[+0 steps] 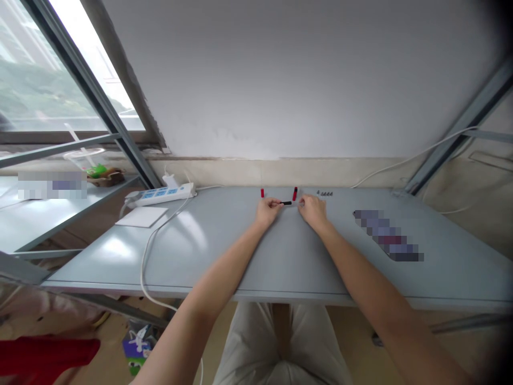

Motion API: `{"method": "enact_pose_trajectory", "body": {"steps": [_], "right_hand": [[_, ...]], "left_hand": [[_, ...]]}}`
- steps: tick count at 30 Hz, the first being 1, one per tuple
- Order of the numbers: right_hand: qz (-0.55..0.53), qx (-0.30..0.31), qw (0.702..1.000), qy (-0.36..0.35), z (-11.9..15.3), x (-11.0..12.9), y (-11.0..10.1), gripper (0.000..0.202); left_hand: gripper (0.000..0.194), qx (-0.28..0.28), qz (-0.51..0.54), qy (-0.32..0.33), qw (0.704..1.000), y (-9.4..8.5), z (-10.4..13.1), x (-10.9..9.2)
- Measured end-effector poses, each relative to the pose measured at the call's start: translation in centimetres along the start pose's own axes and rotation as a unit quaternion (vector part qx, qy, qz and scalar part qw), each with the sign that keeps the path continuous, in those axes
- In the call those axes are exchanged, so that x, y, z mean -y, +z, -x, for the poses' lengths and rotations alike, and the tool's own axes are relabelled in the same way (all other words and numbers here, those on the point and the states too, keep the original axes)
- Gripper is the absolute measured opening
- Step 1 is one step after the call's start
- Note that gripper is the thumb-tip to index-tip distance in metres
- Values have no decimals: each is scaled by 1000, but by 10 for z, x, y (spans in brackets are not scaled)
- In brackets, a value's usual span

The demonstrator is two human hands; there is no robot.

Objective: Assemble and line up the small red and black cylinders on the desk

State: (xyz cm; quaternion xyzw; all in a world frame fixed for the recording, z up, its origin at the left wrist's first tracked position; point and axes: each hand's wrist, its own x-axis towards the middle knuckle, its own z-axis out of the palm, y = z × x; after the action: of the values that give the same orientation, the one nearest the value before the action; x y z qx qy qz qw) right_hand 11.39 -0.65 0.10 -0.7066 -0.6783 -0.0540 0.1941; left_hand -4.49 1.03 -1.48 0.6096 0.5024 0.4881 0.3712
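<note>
My left hand (267, 211) pinches a small black stick-like piece (286, 203), which points to the right. Close by on the right is my right hand (313, 209), its fingers closed near the piece's free end; whatever they hold is too small to make out. Behind my left hand a short red cylinder (262, 192) stands on the grey desk (296, 251). A longer red and black cylinder (295, 193) is just behind the gap between both hands. Several tiny dark metallic pieces (326, 194) sit in a row beyond my right hand.
A white power strip (162, 195) lies at the back left, with a white flat square (141, 217) before it. Its white cable (147, 251) runs over the desk's front edge. A phone-like slab (387, 235), blurred out, lies on the right. The wall (296, 96) rises behind.
</note>
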Motion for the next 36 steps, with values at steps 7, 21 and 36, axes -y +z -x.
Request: {"method": "enact_pose_trajectory", "body": {"steps": [7,21,36], "right_hand": [[-6,0,998,-55,7,17,-5,21],[-64,26,997,-25,6,18,-1,18],[-194,78,978,18,-43,58,35,11]], "left_hand": [[9,14,-2,6,1000,3,1,0],[18,-34,11,26,999,-3,-5,1],[18,-189,-65,-31,979,-41,-31,24]]}}
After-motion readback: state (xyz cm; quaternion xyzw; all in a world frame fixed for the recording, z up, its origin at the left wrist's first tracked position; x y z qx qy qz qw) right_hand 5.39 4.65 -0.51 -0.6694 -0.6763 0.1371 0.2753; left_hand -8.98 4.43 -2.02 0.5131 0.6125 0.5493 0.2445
